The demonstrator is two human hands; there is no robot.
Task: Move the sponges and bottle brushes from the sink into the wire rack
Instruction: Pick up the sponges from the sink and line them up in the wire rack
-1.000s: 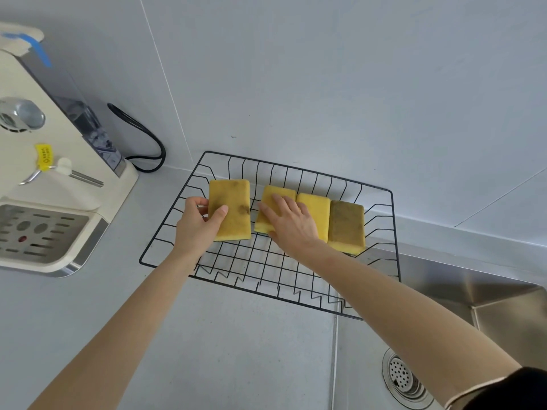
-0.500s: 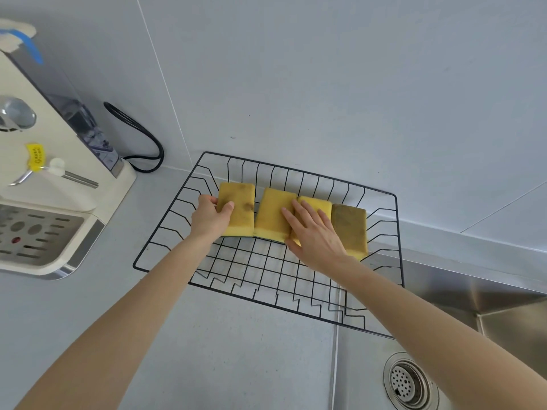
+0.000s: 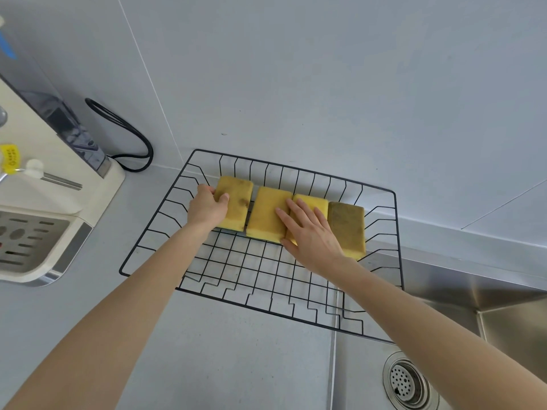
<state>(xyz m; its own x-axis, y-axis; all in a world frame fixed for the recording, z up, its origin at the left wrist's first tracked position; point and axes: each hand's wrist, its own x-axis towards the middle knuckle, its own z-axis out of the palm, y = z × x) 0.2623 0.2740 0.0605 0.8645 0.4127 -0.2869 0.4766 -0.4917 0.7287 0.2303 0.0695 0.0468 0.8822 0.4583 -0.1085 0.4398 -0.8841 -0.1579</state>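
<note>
Several yellow sponges lie in a row along the back of the black wire rack (image 3: 154, 255). My left hand (image 3: 207, 207) grips the left edge of the leftmost sponge (image 3: 238, 202), thumb on top. My right hand (image 3: 310, 232) rests flat, fingers spread, over the second sponge (image 3: 266, 214) and the third sponge (image 3: 313, 202). The rightmost sponge (image 3: 346, 226) has a dark brownish top and lies untouched. No bottle brush is in view.
A cream appliance (image 3: 44, 208) with a drip tray stands at the left, its black cable (image 3: 130, 137) looping behind. The steel sink (image 3: 473, 309) with its drain (image 3: 405, 380) is at the lower right; the rack's right end overhangs it. A grey wall rises behind.
My left hand brought the leftmost sponge down and right against the others. My right hand slid right, from the second sponge to lie across the second and third.
</note>
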